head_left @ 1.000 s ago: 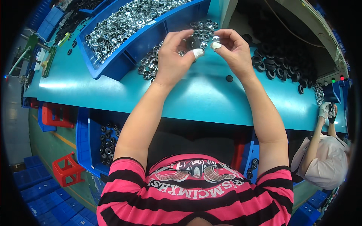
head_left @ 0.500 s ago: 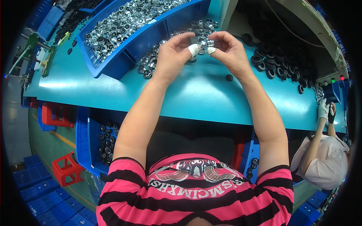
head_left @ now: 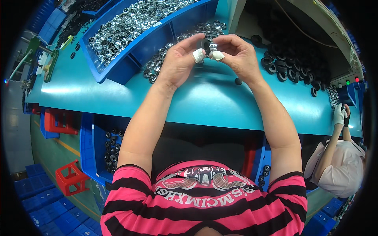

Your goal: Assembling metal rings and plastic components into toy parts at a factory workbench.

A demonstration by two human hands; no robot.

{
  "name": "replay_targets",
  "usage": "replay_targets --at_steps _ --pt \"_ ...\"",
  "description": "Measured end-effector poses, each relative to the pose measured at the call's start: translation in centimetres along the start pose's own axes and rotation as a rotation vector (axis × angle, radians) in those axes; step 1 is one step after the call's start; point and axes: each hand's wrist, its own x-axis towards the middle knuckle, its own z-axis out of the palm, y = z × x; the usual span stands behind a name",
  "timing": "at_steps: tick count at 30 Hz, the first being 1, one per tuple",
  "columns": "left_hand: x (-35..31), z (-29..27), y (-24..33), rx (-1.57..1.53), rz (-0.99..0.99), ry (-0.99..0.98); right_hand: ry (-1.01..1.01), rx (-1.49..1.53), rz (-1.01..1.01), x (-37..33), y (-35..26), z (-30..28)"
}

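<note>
Over the teal table, my left hand [head_left: 182, 59] pinches a black rubber ring [head_left: 204, 44] between thumb and fingers. Facing it, my right hand [head_left: 238, 57] grips a shiny silver wheel hub [head_left: 213, 47]. Ring and hub are side by side, very close; whether they touch I cannot tell. White tape wraps both thumbs. Behind my hands lies a heap of silver hubs [head_left: 155, 65]. A single black ring [head_left: 238, 81] rests on the table below my right wrist.
A blue bin [head_left: 136, 51] full of silver hubs stands at the far left. Many black rings [head_left: 291, 67] are piled at the right, beside a pale frame. Below the table edge, a blue crate [head_left: 88, 147] contains black wheels. A co-worker's gloved hand [head_left: 338, 115] is at the far right.
The black ring and the silver hub have come closer together between my hands. My right hand has shifted slightly left, and the ring has turned to show its round face.
</note>
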Motion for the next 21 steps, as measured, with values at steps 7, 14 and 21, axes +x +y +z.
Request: replay_targets --at_steps 7,14,21 --pt "-0.2 0.5 0.1 0.085 -0.054 0.049 0.042 -0.223 -0.19 -0.2 -0.9 0.6" --pt "-0.4 1.0 0.1 0.348 -0.037 0.016 0.089 -0.361 -0.253 -0.5 -0.8 0.9" --pt "-0.5 1.3 0.1 0.126 -0.09 0.01 0.11 -0.437 -0.329 -0.6 -1.2 1.4"
